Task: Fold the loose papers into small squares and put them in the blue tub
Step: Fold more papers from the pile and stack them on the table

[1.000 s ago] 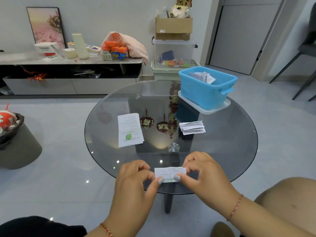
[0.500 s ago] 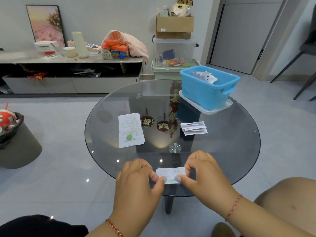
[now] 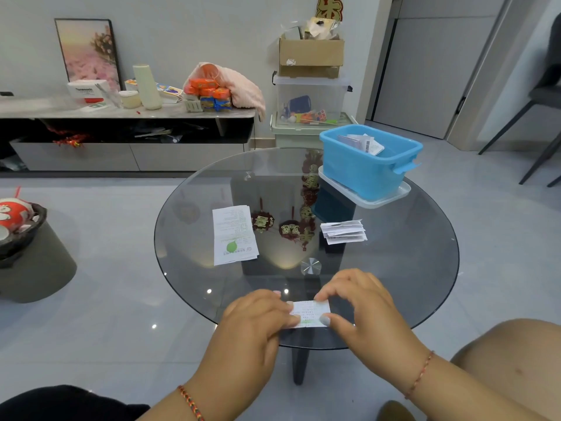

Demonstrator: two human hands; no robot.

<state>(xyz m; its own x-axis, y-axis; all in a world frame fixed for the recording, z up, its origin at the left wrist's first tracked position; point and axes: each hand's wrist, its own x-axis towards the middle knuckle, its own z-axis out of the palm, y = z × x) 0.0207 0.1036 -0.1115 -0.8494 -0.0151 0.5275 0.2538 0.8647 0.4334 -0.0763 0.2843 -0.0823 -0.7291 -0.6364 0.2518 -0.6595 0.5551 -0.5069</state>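
While lying at the glass table's near edge, the folded paper is pinched between left hand and right hand, fingers clamped on its ends.

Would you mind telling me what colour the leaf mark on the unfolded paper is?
Green, on the white unfolded paper, seen in the head view.

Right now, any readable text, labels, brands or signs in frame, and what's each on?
"Panasonic", probably; blurred: white box on the sideboard.
Small print, green leaf logo, unreadable: flat receipt on the glass table.
Print too small: folded paper pinched between left hand and right hand.
Barcode, no legible digits: papers in the blue tub.
Gold character, cropped: red wall ornament.
Orange packets: unreadable.
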